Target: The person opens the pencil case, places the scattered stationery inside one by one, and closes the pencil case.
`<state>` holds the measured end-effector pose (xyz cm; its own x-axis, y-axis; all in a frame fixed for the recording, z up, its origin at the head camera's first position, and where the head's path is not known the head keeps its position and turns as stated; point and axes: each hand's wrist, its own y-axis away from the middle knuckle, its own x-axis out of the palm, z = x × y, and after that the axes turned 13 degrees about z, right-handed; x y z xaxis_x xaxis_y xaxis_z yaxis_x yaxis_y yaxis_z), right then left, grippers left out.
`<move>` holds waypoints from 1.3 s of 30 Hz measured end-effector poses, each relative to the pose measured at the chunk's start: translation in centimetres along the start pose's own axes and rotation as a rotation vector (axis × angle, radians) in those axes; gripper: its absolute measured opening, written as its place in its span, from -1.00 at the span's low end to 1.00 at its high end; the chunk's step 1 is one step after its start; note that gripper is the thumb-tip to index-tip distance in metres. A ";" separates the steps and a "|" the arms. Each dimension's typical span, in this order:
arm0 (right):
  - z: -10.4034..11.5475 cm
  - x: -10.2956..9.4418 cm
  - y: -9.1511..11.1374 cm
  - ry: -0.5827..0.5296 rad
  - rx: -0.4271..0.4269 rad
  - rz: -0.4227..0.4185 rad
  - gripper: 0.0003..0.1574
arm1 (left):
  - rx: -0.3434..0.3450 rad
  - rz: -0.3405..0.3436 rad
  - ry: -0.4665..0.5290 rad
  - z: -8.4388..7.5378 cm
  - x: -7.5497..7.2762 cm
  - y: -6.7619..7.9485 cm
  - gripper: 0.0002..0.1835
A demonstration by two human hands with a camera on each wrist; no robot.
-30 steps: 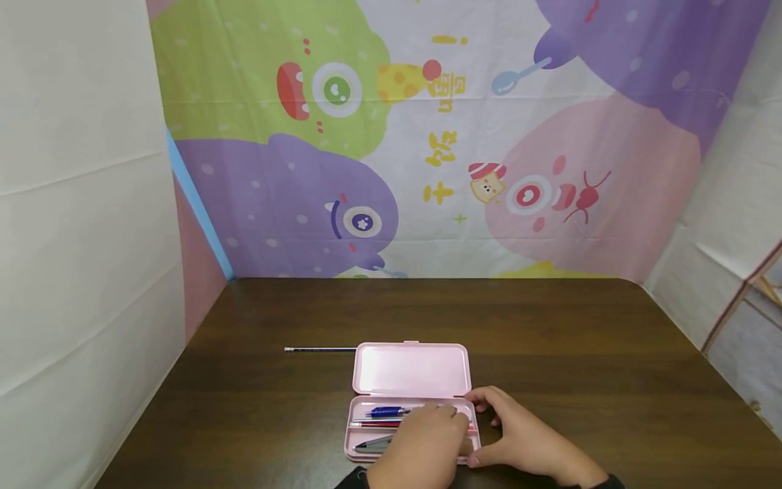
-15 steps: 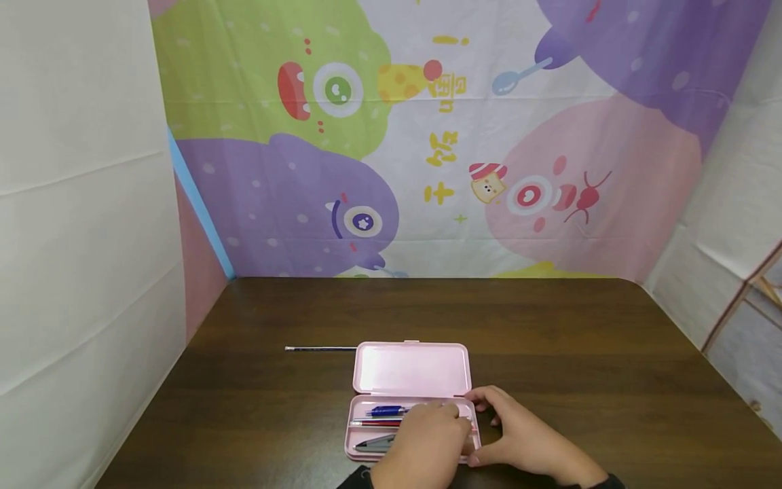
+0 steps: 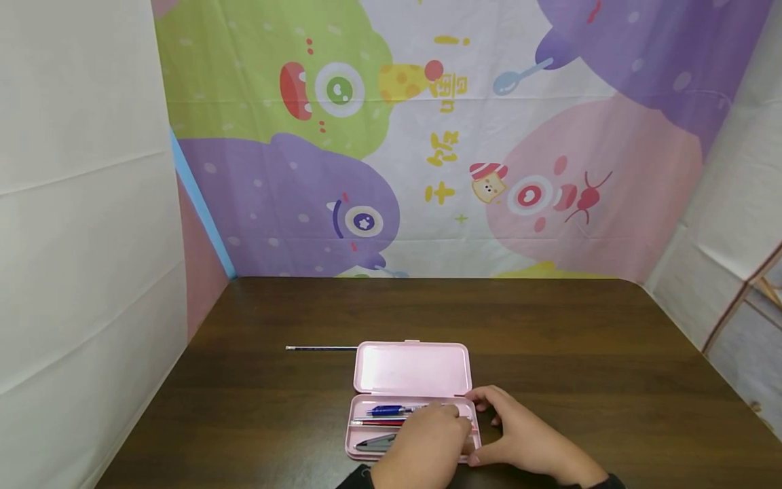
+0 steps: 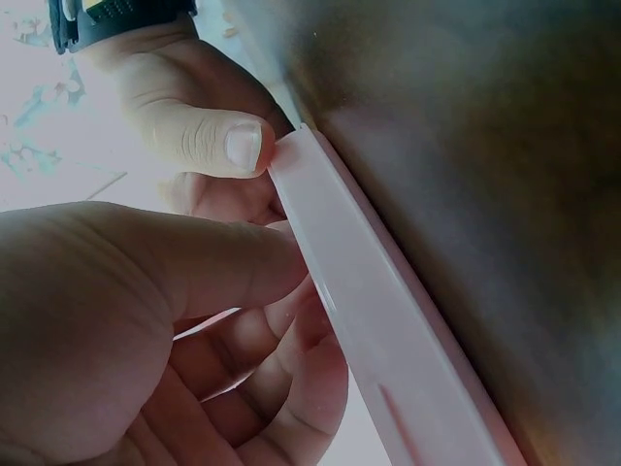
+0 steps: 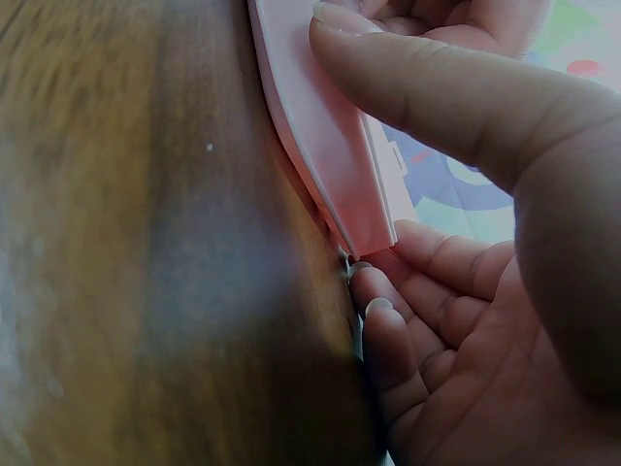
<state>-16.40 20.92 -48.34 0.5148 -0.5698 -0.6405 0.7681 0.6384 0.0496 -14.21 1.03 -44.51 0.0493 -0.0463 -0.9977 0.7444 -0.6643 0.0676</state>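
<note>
An opened pink pencil case (image 3: 350, 435) lies on the table, its lid (image 3: 412, 368) folded back flat. Inside, a blue pen (image 3: 386, 411) and thin red and dark pencils or pens (image 3: 375, 423) lie in the far compartment. A grey pen (image 3: 374, 443) is in the near one. My left hand (image 3: 427, 438) reaches over the front wall with bent fingers inside the case; whatever its fingertips touch is hidden. My right hand (image 3: 519, 435) grips the right end of the case, thumb (image 5: 417, 87) on the near wall and fingers (image 5: 388, 340) around the end.
A dark pencil (image 3: 320, 348) with a pale end lies behind the case, partly covered by the lid. The brown table (image 3: 568, 339) reaches back to a cartoon-printed cloth (image 3: 440, 258). White sheets (image 3: 91, 238) hang at both sides.
My left hand has shifted slightly to the right inside the case, leaving a little more of the blue pen visible. My right hand stays in place at the case's end.
</note>
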 end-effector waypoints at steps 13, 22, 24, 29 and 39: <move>0.1 0.0 0.1 -0.014 0.015 0.013 0.01 | 0.014 0.029 -0.007 0.0 0.1 0.0 -0.90; 0.4 -0.1 0.1 -0.005 0.029 0.007 0.01 | -0.044 -0.015 0.037 1.9 -1.8 0.6 -0.83; 0.4 0.0 0.1 -0.004 0.029 0.008 0.01 | -0.079 -0.020 0.091 3.0 -2.3 0.8 -0.86; 0.3 0.0 0.0 -0.002 0.044 0.015 0.00 | -0.183 -0.070 0.212 6.3 -3.3 1.5 -0.87; 0.2 -0.2 0.0 -0.017 0.076 0.024 0.00 | -0.452 -0.230 0.288 14.4 -3.3 3.2 -0.77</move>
<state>-16.38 20.93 -48.03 0.5397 -0.5639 -0.6251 0.7818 0.6111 0.1237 -21.63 -11.68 -40.94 -0.0148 0.3081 -0.9512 0.9646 -0.2460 -0.0947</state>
